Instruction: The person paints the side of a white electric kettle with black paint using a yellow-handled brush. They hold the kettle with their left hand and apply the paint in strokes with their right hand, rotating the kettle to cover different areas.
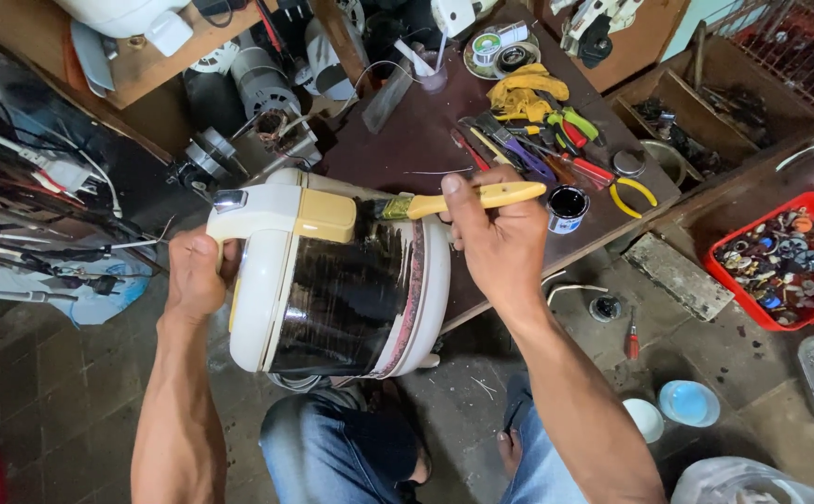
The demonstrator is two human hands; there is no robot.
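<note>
- Balancing the cooker (332,280) on its side at the counter (407,140) edge, above the knees, looks like the biggest risk: its round body is steadied only by the left hand (194,280), closed around the lid end, and it could roll or drop to the floor if that hold slips.
- Wet black paint covers most of the cooker's side; a thumb or forearm brushing it would likely smear the coat and stain skin.
- The cream lid and handle sit right beside the painted band, so a stray stroke could mark them.
- The right hand (496,238) is closed on the brush (454,201), yellow handle pinched between thumb and fingers, bristles touching the top of the painted side near the handle; an overloaded brush could drip onto the jeans below.
- A small open tin (568,207) of black paint stands on the counter just beside the right hand; a swing of the wrist might tip it.
- Behind the tin lies a heap of pliers and screwdrivers (538,149), with a yellow cloth (524,91), crowding the space for setting the brush down.
- Motors (262,84) and loose wires clutter the far left, near the cooker's lid end, and could snag it.
- A red tray (785,257) of small parts and a screwdriver (632,341) lie on the floor to the right, well apart.
</note>
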